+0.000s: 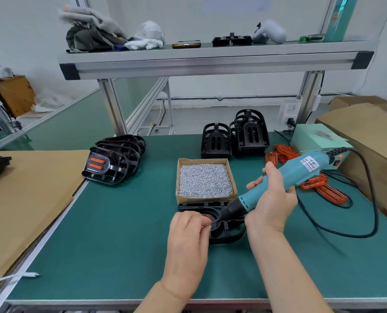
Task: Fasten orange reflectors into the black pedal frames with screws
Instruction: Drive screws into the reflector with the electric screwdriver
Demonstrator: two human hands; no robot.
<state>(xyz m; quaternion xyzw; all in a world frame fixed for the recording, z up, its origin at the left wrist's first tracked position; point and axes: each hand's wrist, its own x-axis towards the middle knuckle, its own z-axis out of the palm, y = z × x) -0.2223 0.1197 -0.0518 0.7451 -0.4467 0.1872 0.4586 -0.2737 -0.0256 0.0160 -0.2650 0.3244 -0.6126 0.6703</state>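
Pedal frame (229,237) in matte black plastic lies flat on the green mat (120,233) near the table's front edge, touching the near wall of the cardboard box (232,177) heaped with small silver screws (205,180). Its body is ribbed and slotted, with a rounded loop at the near end. A sliver of orange reflector (207,215) shows in its middle, mostly hidden by the hands.

The left hand (189,231) rests on the frame, fingers curled and bunched at the tip of the driver's bit; whether they pinch a screw is too small to tell. The right hand (271,199) grips the teal electric screwdriver (300,172) round its barrel, tilted with the dark nose down on the frame.

Finished pedals (115,161) with orange inserts lie stacked to the left. Empty black frames (233,138) stand behind the box, and loose orange reflectors (323,188) lie to the right.
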